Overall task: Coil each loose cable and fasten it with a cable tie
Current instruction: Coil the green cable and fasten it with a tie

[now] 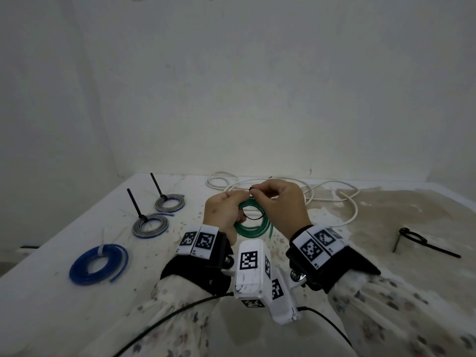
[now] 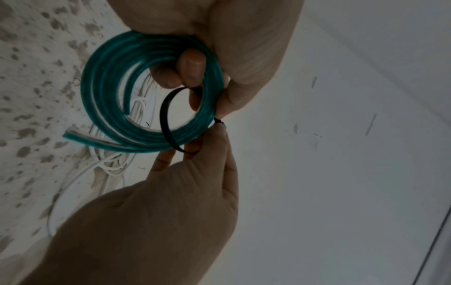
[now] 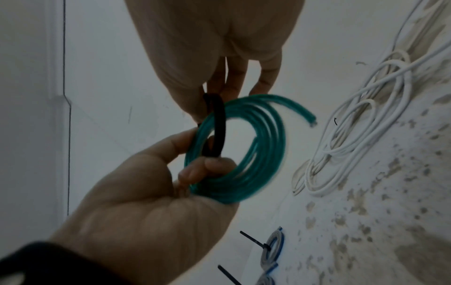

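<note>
Fingers (image 2: 187, 65) around green coil (image 2: 102, 77), black tie (image 2: 168, 123)

I was looking into a bare, makeshift work corner rather than any furnished room. The table (image 1: 386, 228) was white, its top stained brown and speckled, and it was pushed against plain, scuffed white walls (image 1: 231, 86) with nothing hung on them. On the table's left part lay tied cable coils (image 1: 150, 224), each fastened with a tie; at its far edge sprawled a loose white cable (image 1: 332, 199); on its right lay spare black ties (image 1: 422, 240). I could see only these cables and ties on it.
</note>
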